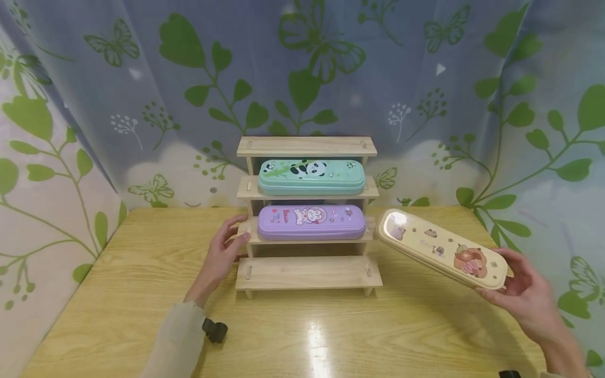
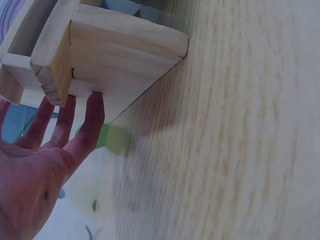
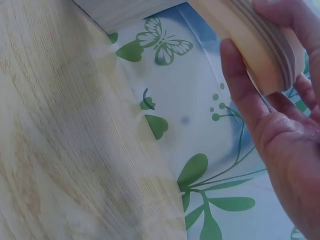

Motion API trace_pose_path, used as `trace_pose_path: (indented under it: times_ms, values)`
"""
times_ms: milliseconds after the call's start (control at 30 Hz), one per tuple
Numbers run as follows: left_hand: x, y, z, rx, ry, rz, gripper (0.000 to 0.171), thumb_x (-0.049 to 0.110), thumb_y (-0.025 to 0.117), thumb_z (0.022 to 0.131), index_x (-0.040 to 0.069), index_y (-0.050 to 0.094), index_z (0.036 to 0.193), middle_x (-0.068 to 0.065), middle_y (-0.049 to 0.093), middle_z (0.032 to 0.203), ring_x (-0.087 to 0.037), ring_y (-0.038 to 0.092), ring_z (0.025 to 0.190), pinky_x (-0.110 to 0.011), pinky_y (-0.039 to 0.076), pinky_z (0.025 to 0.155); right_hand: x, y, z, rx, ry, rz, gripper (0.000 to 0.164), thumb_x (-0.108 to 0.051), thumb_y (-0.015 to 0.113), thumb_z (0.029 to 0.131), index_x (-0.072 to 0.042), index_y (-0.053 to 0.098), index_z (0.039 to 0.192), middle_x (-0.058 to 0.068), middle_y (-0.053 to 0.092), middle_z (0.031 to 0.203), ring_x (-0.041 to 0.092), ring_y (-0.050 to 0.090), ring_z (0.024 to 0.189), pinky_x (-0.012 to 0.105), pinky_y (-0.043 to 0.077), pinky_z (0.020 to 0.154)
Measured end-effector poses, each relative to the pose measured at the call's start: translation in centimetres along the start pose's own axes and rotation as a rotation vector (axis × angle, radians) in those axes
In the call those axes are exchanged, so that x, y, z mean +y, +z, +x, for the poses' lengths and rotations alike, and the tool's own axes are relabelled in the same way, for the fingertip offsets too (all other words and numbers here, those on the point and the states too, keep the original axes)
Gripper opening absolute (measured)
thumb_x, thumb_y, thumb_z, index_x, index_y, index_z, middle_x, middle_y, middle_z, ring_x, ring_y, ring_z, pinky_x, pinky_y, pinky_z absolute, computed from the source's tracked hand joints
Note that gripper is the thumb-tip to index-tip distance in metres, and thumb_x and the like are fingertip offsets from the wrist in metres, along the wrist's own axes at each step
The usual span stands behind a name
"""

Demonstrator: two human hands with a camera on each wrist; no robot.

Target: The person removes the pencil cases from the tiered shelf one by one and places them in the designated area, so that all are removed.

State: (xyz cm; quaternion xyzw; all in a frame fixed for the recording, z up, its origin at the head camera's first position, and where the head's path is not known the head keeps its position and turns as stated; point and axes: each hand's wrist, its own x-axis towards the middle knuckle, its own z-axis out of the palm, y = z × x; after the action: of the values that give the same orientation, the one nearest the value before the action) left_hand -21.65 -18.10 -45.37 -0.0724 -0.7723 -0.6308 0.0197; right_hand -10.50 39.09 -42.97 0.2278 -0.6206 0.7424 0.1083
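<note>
On the wood-grained bench (image 1: pixel 156 262), the stepped rack (image 1: pixel 307 272) could slide or tip if bumped, as the left hand (image 1: pixel 223 251) merely rests at its left end, fingers apart. The cream case (image 1: pixel 441 251), aslant just beside the rack's right side, might swing or slip, since the right hand (image 1: pixel 531 302) pinches only one end; its free end could knock the purple case (image 1: pixel 312 222). Pale, squared planks form the rack; both cases look smooth and round-ended, their lids printed.

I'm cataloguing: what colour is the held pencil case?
Pale yellow pencil case, clearest in the head view.
</note>
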Motion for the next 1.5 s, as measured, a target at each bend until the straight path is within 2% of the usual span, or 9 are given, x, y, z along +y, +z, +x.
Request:
trace_pose_path:
  times_ms: [167,367,700,867,933,1000,1233,1400,1500]
  values:
    - [0.0,0.1,0.1,-0.003,-0.008,-0.009,0.044,0.026,0.055,0.106,0.025,0.047,0.149,-0.018,0.053,0.14,-0.024,0.063,0.11,-0.038,0.058,0.082,0.6,0.9,0.7,0.101,0.009,-0.005,0.084,0.046,0.049,0.069,0.007,0.043,0.144,0.004,0.054,0.138,0.012,0.071,0.105,0.022,0.061,0.077]
    - [0.0,0.1,0.1,0.002,-0.008,-0.004,0.044,0.026,0.055,0.106,0.026,0.047,0.149,-0.018,0.053,0.142,-0.023,0.063,0.109,-0.038,0.058,0.08,1.7,2.0,1.7,0.207,0.021,-0.086,0.081,0.044,0.054,0.069,0.0,0.048,0.137,0.002,0.05,0.136,0.008,0.07,0.103,0.021,0.06,0.076]
    - [-0.1,0.0,0.0,0.003,-0.006,-0.007,0.044,0.026,0.055,0.106,0.025,0.048,0.149,-0.017,0.054,0.141,-0.023,0.063,0.109,-0.036,0.057,0.078,3.6,3.4,3.0,0.368,0.198,-0.408,0.071,0.021,0.077,0.076,-0.015,0.052,0.132,-0.006,0.043,0.122,-0.005,0.069,0.091,0.011,0.056,0.069]
    - [-0.1,0.0,0.0,0.002,0.002,-0.005,0.044,0.026,0.055,0.106,0.026,0.048,0.149,-0.017,0.053,0.141,-0.025,0.062,0.109,-0.036,0.057,0.078,4.1,4.1,3.6,0.419,0.324,-0.669,0.068,-0.001,0.085,0.08,-0.021,0.047,0.133,-0.01,0.039,0.117,-0.008,0.062,0.088,0.009,0.054,0.069]
    - [-0.1,0.0,0.0,0.002,0.002,-0.002,0.044,0.027,0.055,0.106,0.026,0.047,0.149,-0.017,0.053,0.141,-0.025,0.062,0.11,-0.037,0.057,0.079,4.3,4.3,3.6,0.414,0.364,-0.726,0.069,-0.008,0.086,0.082,-0.018,0.044,0.135,-0.009,0.039,0.118,-0.008,0.06,0.088,0.01,0.053,0.069]
    - [-0.1,0.0,0.0,0.001,0.002,-0.001,0.044,0.027,0.055,0.106,0.026,0.047,0.149,-0.017,0.053,0.142,-0.026,0.062,0.11,-0.037,0.057,0.079,4.3,4.3,3.6,0.382,0.396,-0.726,0.07,-0.012,0.085,0.085,-0.016,0.041,0.139,-0.008,0.037,0.119,-0.009,0.058,0.089,0.01,0.054,0.07]
    - [-0.1,0.1,0.0,0.001,0.009,-0.005,0.044,0.026,0.055,0.106,0.025,0.047,0.15,-0.016,0.053,0.142,-0.024,0.062,0.11,-0.038,0.058,0.08,4.3,4.0,2.9,0.232,0.428,-0.578,0.066,-0.009,0.078,0.09,-0.014,0.04,0.144,-0.006,0.037,0.122,-0.012,0.062,0.096,0.014,0.057,0.075]
    - [-0.2,0.0,0.0,0.0,0.016,-0.006,0.044,0.027,0.055,0.107,0.025,0.047,0.15,-0.016,0.053,0.142,-0.022,0.063,0.109,-0.038,0.058,0.08,4.7,4.0,2.5,0.155,0.448,-0.639,0.07,-0.012,0.078,0.091,-0.01,0.04,0.151,-0.004,0.041,0.124,-0.008,0.063,0.094,0.017,0.058,0.072]
    - [-0.2,0.0,0.0,-0.001,0.017,-0.005,0.044,0.027,0.055,0.107,0.025,0.047,0.15,-0.016,0.053,0.142,-0.022,0.063,0.109,-0.039,0.058,0.08,5.0,4.3,2.4,0.106,0.473,-0.64,0.073,-0.013,0.078,0.091,-0.007,0.038,0.152,0.003,0.042,0.129,-0.007,0.065,0.094,0.019,0.058,0.072]
